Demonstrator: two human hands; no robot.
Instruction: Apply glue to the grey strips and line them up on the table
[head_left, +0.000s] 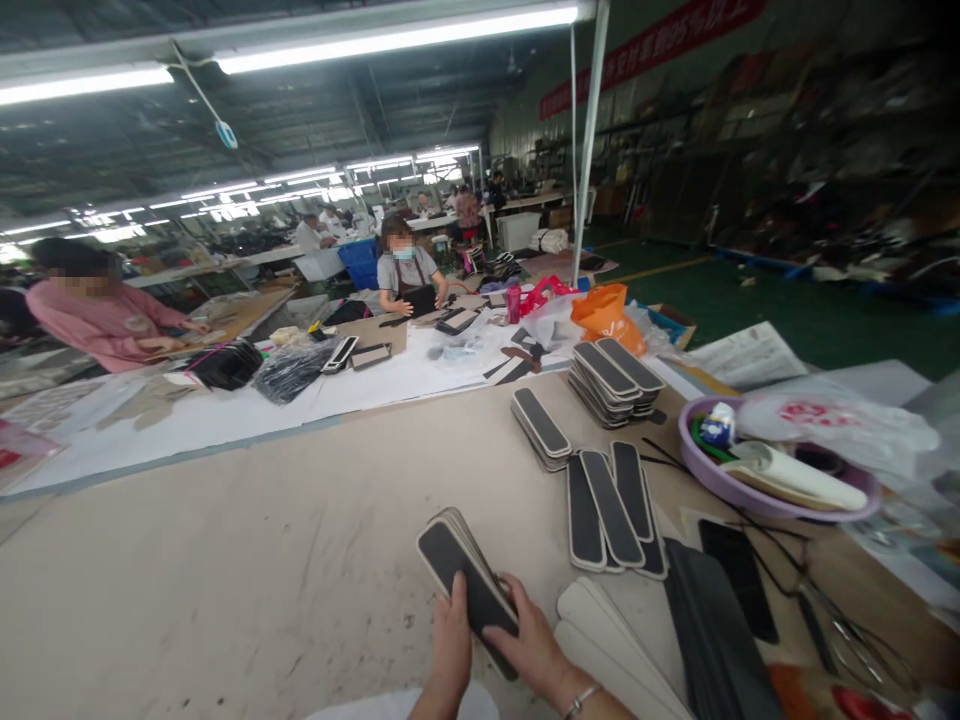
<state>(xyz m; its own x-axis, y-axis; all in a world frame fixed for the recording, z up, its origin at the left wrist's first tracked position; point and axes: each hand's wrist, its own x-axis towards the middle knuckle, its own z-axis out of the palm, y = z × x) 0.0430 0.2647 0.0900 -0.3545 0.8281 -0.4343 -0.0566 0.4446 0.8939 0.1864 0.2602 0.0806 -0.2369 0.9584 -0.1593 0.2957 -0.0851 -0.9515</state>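
A small stack of long rounded panels (454,560), dark with pale borders, is held tilted above the table at the lower middle. My left hand (451,635) grips its near left side, thumb on the dark face. Around the right edge and near end of the same stack, my right hand (534,640) is closed, a bracelet on its wrist. To the right lie several loose dark panels (611,505), overlapping. Behind them stand a stack of panels (541,425) and a taller double stack (611,375). Pale strips (615,650) and black strips (712,630) lie beside my right hand.
A purple basin (694,465) holds rolls and bags at the right, near scissors (851,635) and a dark phone-like slab (739,580). An orange bag (609,315) is behind the stacks. Two people (409,270) (112,320) work across the white-covered table (300,420).
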